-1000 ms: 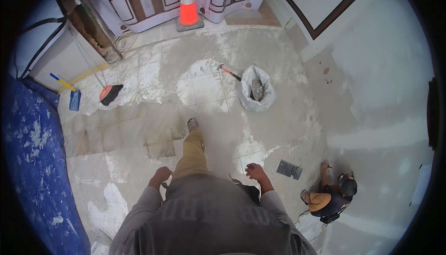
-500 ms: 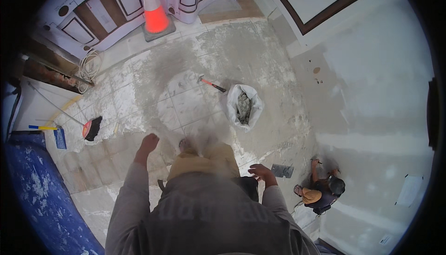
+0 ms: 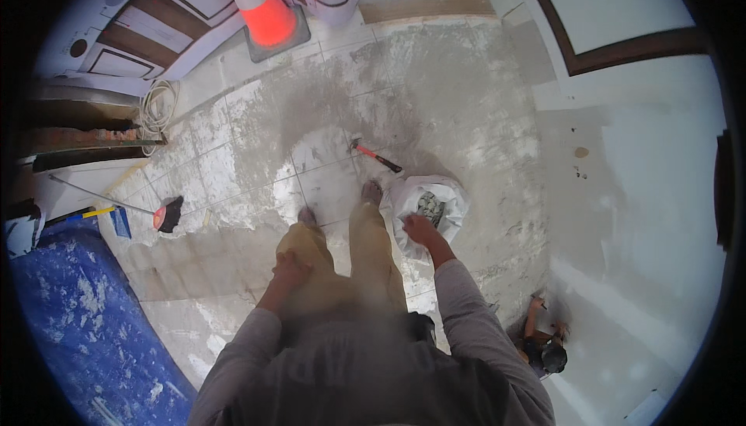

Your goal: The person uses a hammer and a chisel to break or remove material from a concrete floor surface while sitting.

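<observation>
My right hand (image 3: 422, 230) grips the near-left rim of a white sack (image 3: 452, 216) that stands open on the dusty tiled floor, with grey rubble (image 3: 430, 202) inside. My left hand (image 3: 293, 269) rests on my left thigh, holding nothing, its fingers loosely apart. A hammer (image 3: 377, 156) with a red and black handle lies on the tiles just behind the sack. My two feet are on the floor to the left of the sack.
An orange cone (image 3: 270, 26) stands at the back, beside a coiled cable (image 3: 158, 111). A broom (image 3: 167, 215) and blue dustpan (image 3: 120, 222) are at the left, near a blue sheet (image 3: 93, 309). A person (image 3: 548, 348) crouches by the right wall.
I have stepped up to the sack and bent down. My right hand has moved onto the sack's rim, and my left hand has come to my thigh.
</observation>
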`<state>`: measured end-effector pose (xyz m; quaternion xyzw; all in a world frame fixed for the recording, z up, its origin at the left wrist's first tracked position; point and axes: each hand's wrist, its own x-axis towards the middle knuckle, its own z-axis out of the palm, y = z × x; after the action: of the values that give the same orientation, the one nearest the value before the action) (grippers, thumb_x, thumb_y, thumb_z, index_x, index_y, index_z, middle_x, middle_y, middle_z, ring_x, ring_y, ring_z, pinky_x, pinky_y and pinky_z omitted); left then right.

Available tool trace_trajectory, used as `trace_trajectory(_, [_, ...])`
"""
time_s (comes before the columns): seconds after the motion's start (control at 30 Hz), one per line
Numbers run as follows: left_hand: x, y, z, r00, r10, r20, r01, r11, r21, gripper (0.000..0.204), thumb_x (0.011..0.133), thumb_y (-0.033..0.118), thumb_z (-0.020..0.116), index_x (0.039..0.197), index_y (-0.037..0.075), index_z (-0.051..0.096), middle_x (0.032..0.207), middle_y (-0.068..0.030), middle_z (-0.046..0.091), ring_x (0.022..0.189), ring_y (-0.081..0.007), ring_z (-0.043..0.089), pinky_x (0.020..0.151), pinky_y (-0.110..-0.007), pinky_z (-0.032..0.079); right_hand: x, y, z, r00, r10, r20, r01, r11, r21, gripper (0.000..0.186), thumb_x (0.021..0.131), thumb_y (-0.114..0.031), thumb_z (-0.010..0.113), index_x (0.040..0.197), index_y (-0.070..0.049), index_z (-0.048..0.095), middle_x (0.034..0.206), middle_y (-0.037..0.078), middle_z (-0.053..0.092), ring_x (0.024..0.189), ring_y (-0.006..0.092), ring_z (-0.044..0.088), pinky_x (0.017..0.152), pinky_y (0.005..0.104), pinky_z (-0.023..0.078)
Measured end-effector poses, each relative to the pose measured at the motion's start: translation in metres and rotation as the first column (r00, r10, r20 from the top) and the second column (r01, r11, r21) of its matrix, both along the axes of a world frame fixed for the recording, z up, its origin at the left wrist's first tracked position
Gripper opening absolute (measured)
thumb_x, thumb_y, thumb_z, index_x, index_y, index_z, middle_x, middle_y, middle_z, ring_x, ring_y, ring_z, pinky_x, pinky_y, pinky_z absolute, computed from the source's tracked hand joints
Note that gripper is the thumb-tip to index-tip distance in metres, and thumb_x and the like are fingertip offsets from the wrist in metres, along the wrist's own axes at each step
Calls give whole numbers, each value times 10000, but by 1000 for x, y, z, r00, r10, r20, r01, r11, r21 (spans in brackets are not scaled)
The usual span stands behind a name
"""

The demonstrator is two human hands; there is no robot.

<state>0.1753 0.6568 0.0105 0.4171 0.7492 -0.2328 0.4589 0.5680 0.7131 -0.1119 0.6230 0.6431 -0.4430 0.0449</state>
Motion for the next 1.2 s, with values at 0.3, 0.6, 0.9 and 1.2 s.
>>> trace_trajectory(0.3, [47, 64, -59, 977, -143, -159, 92, 951, -294, 807, 807, 451, 612, 1432, 80, 261, 1433, -201, 301, 1275, -418, 381, 988, -620, 344, -23, 117, -126, 983, -184, 13, 184, 973, -141, 427, 802, -266, 662, 1144, -21, 589, 1107, 189, 624, 1062, 329, 589, 928, 418, 458])
trace_trajectory(0.6, [-1, 65, -102, 993, -35, -113, 22, 992, -120, 767, 756, 384, 694, 1356, 45, 356, 1360, -278, 368, 1207, -460, 428, 992, -503, 393, -51, 146, -331, 960, 136, 244, -91, 978, -188, 475, 766, -255, 647, 1207, -91, 575, 1430, 224, 293, 1267, 448, 363, 1015, 506, 388])
trace_trajectory(0.9, [-26, 60, -97, 995, -18, -97, 13, 998, -60, 863, 736, 381, 686, 1403, 21, 275, 1370, -306, 335, 1251, -482, 357, 1022, -529, 329, -79, 181, -447, 873, 159, 462, -64, 975, -214, 317, 794, -149, 620, 1060, 14, 565, 1155, 208, 537, 1070, 390, 574, 862, 469, 501])
trace_trajectory(1.2, [-23, 70, -90, 989, -112, -95, 114, 993, 17, 857, 753, 388, 667, 1406, 3, 266, 1383, -320, 315, 1282, -490, 316, 1031, -561, 296, -81, 169, -436, 990, 66, 124, -46, 987, -156, 245, 778, -132, 606, 956, 32, 570, 989, 239, 617, 927, 364, 627, 812, 481, 503])
